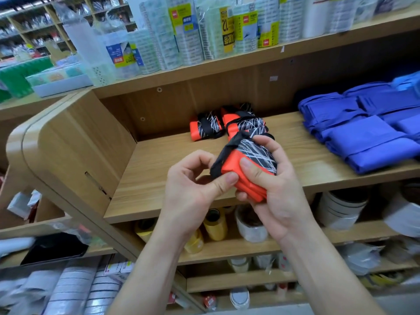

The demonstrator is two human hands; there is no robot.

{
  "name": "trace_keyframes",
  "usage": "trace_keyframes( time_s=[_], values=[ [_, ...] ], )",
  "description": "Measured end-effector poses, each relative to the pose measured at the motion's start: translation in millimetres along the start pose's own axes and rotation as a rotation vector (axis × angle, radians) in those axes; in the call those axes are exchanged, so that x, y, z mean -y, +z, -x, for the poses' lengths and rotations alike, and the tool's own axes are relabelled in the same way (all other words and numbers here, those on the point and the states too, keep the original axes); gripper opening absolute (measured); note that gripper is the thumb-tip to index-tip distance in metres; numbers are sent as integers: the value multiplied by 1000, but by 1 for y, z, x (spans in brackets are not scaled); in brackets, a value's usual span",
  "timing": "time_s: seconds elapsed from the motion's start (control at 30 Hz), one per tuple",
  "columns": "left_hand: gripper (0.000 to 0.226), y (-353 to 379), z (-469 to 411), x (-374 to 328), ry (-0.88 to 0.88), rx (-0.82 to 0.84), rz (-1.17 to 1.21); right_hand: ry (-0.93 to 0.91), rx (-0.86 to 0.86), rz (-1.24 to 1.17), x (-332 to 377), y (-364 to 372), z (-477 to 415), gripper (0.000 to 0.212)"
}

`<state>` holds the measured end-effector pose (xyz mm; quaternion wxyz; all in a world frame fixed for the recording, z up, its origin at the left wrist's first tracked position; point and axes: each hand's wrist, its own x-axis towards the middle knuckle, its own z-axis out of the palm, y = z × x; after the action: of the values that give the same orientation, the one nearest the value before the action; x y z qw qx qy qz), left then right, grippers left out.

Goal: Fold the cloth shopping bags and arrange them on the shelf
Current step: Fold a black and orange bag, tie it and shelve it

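Grip: right hand [279, 189] wraps a folded bag [247, 164], an orange-and-black bundle, with the thumb laid across its orange face; left hand [193, 185] pinches the bundle's black-strapped end, thumb pressed to the lower corner.
Bag's place: held in the air just over the front of the wooden shelf [170, 160], touching nothing but the hands.
Surface: pale wood-grain board with a rounded end panel at left, inside a crowded stockroom of similar shelving (much of the edges are motion-blurred).
On the shelf: two matching bundles [205, 127] lie side by side at the back; a stack of blue bags [363, 130] fills the right end, well apart from them.
Above: wrapped tape packs [188, 35] stand in a row.
Below: yellow tape rolls [216, 226] beside a white roll [251, 226].
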<state>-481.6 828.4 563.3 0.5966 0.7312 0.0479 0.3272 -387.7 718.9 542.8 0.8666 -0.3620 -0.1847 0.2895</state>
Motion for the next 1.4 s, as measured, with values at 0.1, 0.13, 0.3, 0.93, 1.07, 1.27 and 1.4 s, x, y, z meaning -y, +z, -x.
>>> trace_keyframes(
  time_s=[0.1,0.13,0.3,0.93,1.07,1.27,1.4],
  values=[
    [12,4,3,4,16,-2,-11,-125,-79,-12,1,6,-4,45],
    [11,6,5,4,30,-18,-11,-163,-94,6,1,8,-4,43],
    [11,14,10,8,221,-153,-145,-412,-218,263,-4,18,-4,34],
    [51,15,-1,-19,-78,-186,-80,-678,-221,547,-3,13,-20,28],
    [54,0,-18,-29,-165,-46,-78,-593,-7,535,-3,12,-17,18],
    [52,-14,-32,-28,-229,77,-128,-411,254,679,9,6,-16,17],
    [58,-18,-40,-32,-213,292,-395,-263,357,747,17,1,-14,14]
  ],
)
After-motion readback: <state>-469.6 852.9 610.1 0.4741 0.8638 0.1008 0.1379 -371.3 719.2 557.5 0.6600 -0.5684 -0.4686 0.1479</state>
